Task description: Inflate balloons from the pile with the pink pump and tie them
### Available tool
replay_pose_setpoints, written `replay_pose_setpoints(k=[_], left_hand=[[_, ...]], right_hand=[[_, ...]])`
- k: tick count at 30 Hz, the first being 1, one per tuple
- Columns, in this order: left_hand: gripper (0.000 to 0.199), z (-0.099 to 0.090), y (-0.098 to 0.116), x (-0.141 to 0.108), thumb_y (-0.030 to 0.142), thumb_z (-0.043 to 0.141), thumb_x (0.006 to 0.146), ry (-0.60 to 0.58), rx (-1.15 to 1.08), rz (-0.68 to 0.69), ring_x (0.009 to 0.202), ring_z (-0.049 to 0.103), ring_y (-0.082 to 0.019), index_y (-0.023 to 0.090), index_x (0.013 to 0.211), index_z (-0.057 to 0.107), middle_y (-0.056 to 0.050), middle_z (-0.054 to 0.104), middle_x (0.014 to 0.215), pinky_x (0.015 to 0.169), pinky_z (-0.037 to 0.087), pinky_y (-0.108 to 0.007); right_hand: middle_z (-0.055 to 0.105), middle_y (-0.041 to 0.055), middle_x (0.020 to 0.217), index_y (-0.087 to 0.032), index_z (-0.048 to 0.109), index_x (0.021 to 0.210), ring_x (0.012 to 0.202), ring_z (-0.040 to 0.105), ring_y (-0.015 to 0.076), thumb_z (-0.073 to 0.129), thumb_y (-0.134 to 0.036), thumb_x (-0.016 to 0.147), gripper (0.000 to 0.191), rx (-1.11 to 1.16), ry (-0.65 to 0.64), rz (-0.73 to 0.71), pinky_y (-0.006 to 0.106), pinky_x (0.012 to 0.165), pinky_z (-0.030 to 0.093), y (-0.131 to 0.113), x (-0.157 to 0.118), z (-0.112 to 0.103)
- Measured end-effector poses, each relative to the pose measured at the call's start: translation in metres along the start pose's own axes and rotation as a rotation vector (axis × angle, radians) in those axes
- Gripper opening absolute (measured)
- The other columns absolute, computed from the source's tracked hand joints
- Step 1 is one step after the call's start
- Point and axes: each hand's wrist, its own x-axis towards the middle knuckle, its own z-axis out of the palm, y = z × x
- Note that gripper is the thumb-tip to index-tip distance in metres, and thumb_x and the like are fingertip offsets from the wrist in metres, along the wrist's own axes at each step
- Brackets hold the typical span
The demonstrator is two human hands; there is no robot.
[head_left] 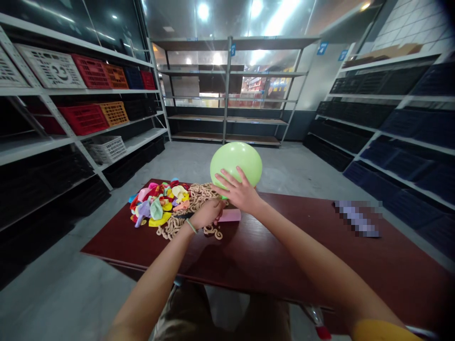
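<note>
A blown-up light green balloon is held above the far side of the dark red table. My left hand is closed around the balloon's neck, its fingers partly hidden. Against the near side of the balloon lies my right hand, open with its fingers spread. Behind my left hand shows a pink cylinder with a black part, apparently a hand pump; I cannot tell whether that hand touches it. Limp coloured balloons are heaped to the left, beside a pile of tan, curled, cord-like pieces.
A blurred-out purple item lies on the table's right side. Shelves with plastic crates line the left wall, and dark bins fill the right-hand racks. A metal rack stands across the back, beyond the grey floor.
</note>
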Motion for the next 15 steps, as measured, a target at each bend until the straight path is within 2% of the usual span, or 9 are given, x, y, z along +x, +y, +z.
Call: replay_pose_setpoints(k=[3, 7, 11, 15], left_hand=[[0.048, -0.001, -0.001, -0.003, 0.056, 0.053, 0.09, -0.001, 0.027, 0.052, 0.033, 0.048, -0.013, 0.022, 0.055, 0.05, 0.001, 0.051, 0.044, 0.038, 0.035, -0.025], [0.051, -0.003, -0.014, 0.0, 0.063, 0.048, 0.09, 0.038, -0.058, 0.07, 0.035, 0.048, -0.013, 0.022, 0.058, 0.048, 0.002, 0.048, 0.044, 0.038, 0.036, -0.025], [0.051, 0.002, -0.025, 0.007, 0.064, 0.046, 0.09, 0.143, -0.279, 0.031, 0.036, 0.044, -0.011, 0.022, 0.061, 0.043, 0.005, 0.04, 0.046, 0.041, 0.04, -0.023], [0.044, 0.011, -0.022, 0.009, 0.058, 0.053, 0.089, 0.222, -0.541, -0.003, 0.038, 0.039, -0.008, 0.021, 0.068, 0.042, 0.007, 0.037, 0.05, 0.041, 0.04, -0.021]], right_hand=[[0.035, 0.0023, 0.158, -0.034, 0.043, 0.146, 0.149, 0.02, 0.0311, 0.054, -0.016, 0.093, 0.057, 0.009, 0.02, 0.051, 0.07, 0.118, 0.009, 0.003, -0.004, 0.007], [0.033, 0.0052, 0.159, -0.029, 0.05, 0.14, 0.149, 0.02, 0.0305, 0.05, -0.016, 0.096, 0.046, -0.013, 0.053, 0.096, 0.07, 0.118, 0.007, 0.008, -0.01, 0.012], [0.03, 0.008, 0.16, -0.027, 0.047, 0.142, 0.15, 0.018, 0.0304, 0.049, -0.016, 0.097, 0.047, -0.054, 0.089, 0.134, 0.071, 0.117, 0.004, 0.009, -0.014, 0.01], [0.028, 0.0076, 0.161, -0.028, 0.042, 0.145, 0.15, 0.017, 0.0287, 0.048, -0.014, 0.097, 0.051, -0.096, 0.104, 0.137, 0.07, 0.117, 0.002, 0.005, -0.016, 0.004]])
